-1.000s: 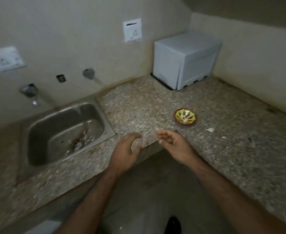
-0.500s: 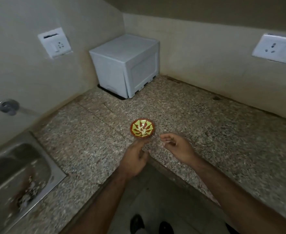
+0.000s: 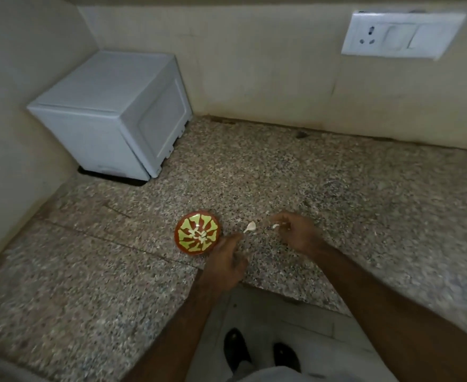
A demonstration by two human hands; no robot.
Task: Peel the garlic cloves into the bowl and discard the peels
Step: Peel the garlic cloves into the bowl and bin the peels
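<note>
Red-and-yellow patterned bowl upright on counter, pale cloves inside; white garlic piece just right of it.

Speckled granite counter, red-green bowl on it, white appliance box back-left corner.

- Speckled granite countertop, L-shaped, filling most of the view under dim light.
- White boxy appliance in the far corner, well beyond and left of the hands.
- Cream walls meeting behind the appliance.
- White socket-and-switch plate on the wall, far beyond the right hand.
- Pale floor below the counter edge, nearer than the hands.
</note>
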